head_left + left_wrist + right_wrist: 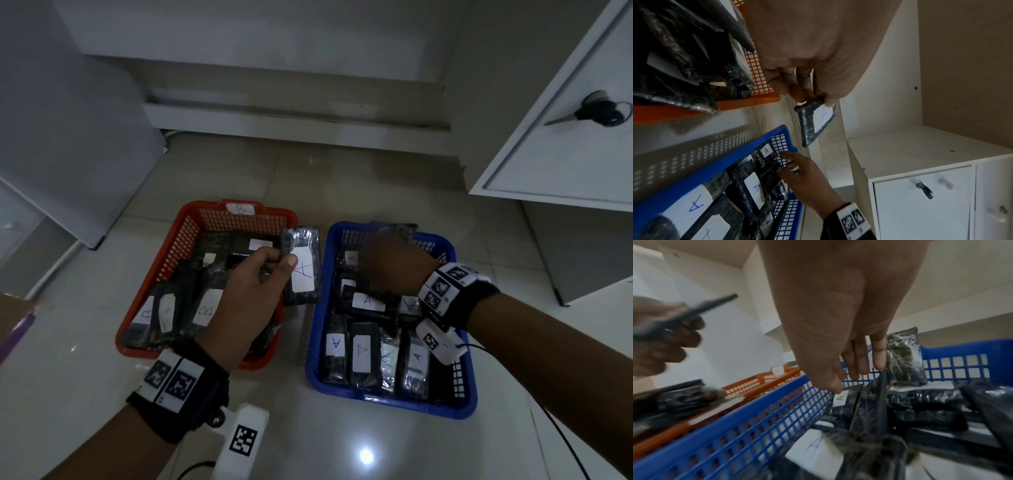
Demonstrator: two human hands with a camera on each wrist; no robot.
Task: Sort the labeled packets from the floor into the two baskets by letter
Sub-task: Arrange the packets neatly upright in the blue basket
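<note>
My left hand [284, 262] pinches a black packet [305, 274] with a white label marked A, thumb on the label's top corner. The packet hangs above the gap between the orange basket [191, 222] and the blue basket [317, 318]. In the left wrist view the same packet [818, 120] dangles from the fingertips. My right hand [387, 260] is low over the far end of the blue basket, fingers [878, 360] straight and touching a packet [875, 399] that stands on edge. The blue basket holds several A packets, the orange one several B packets.
Another packet [902, 356] leans against the blue basket's far wall. A white cabinet [565, 154] with scissors [592, 109] on top stands at the right, and a white panel [68, 137] leans at the left. Glossy tiled floor [342, 445] lies in front of the baskets.
</note>
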